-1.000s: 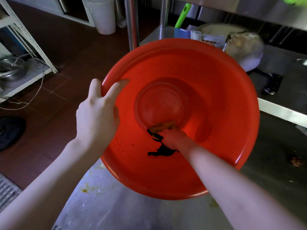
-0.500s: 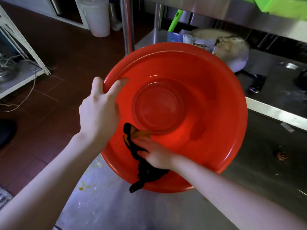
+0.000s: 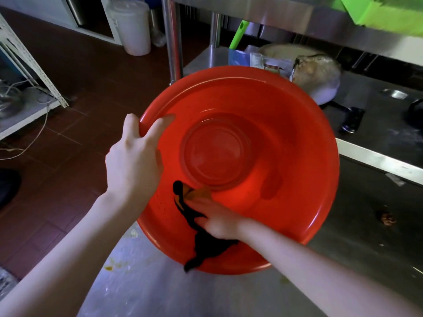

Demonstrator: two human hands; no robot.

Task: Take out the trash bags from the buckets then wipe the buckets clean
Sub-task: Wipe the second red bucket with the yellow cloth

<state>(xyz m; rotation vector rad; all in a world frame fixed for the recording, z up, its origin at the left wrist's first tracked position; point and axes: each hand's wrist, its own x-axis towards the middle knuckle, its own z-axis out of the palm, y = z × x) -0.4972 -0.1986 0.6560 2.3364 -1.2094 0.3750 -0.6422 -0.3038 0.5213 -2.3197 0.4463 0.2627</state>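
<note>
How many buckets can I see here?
2. The red bucket is tilted on the steel table, its rim gripped by the left hand; a white lidded bucket stands on the floor beyond. Others may be hidden.

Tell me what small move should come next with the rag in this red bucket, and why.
Probably sweep the right hand and its dark rag sideways along the inner wall. The left hand steadies the red bucket by its rim, and the rag sits on the near wall.

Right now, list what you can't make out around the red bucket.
- Head view: the red bucket hides the table under it.
- The right hand covers most of the dark cloth; its grip is blurred.
- The left hand's fingertips curl behind the rim.
- The green item is cut off by the top edge.
</note>
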